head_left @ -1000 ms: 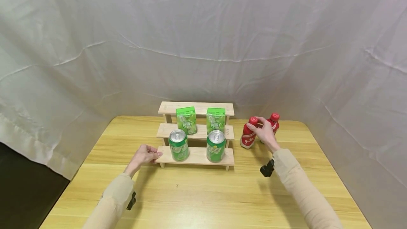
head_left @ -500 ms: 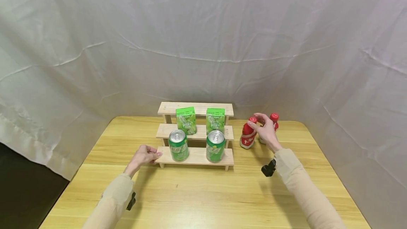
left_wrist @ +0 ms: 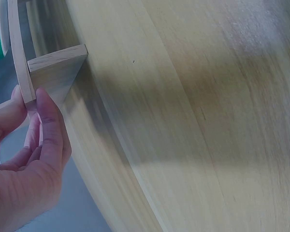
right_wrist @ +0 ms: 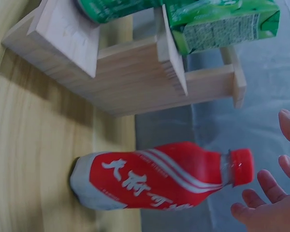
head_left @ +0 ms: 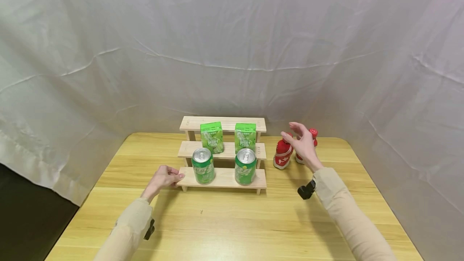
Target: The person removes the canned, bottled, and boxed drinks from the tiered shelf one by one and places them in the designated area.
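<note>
Two red bottles [head_left: 282, 156] stand right of the wooden rack [head_left: 229, 123]. Right hand [head_left: 304, 145]: spread just off the cap [right_wrist: 242, 166] of the rack-side bottle [right_wrist: 157, 176]. Left hand [head_left: 164, 178]: pinching the rack's lowest step [head_left: 225, 177]. Risk: right-hand brush could tip that bottle; left tug, the cans [head_left: 204, 172].

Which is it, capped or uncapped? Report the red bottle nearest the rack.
Capped: the red bottle has a red cap on.
</note>
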The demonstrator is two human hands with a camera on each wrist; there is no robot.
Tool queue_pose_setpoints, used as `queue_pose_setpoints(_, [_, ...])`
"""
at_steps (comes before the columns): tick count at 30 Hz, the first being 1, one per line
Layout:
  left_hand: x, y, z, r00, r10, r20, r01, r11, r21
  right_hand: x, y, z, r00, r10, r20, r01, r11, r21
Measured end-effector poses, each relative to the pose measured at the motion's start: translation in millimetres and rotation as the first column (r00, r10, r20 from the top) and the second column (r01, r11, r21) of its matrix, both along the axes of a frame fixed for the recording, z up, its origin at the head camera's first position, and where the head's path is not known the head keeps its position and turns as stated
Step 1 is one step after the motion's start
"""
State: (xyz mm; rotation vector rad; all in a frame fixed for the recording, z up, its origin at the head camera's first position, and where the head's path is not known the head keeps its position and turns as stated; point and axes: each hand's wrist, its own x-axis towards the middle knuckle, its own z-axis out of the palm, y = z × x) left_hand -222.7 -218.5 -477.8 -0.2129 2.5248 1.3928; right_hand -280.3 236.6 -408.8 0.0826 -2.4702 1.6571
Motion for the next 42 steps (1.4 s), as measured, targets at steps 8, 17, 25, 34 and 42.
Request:
queue_pose_setpoints(8, [0.0,-0.5,-0.2,1.000,0.001,0.003,-0.001,1.000,0.004,3.6,-11,17.3,0.999,0.047,-0.023,-0.047,0.999,-0.006])
queue_pose_setpoints(17, [0.2,-5.5,-0.1,1.000,-0.024,-0.010,0.025,0.998,0.055,2.6,-27,30.5,0.989,0.147,-0.020,-0.147,0.989,-0.011])
queue_pose_setpoints(25, [0.0,-3.0,1.3,1.000,0.001,0.012,-0.002,0.999,0.041,-1.6,-50,38.2,0.955,0.295,-0.021,-0.291,0.950,0.111])
queue_pose_setpoints(34, [-3.1,-2.0,-1.9,1.000,0.015,0.008,-0.016,1.000,0.024,-7.0,-72,41.4,0.910,0.414,0.002,-0.408,0.894,0.184])
queue_pose_setpoints(42, [-1.9,-1.2,-1.7,1.000,0.004,-0.004,-0.004,1.000,0.015,-10.0,-80,39.5,0.906,0.423,0.013,-0.415,0.881,0.226])
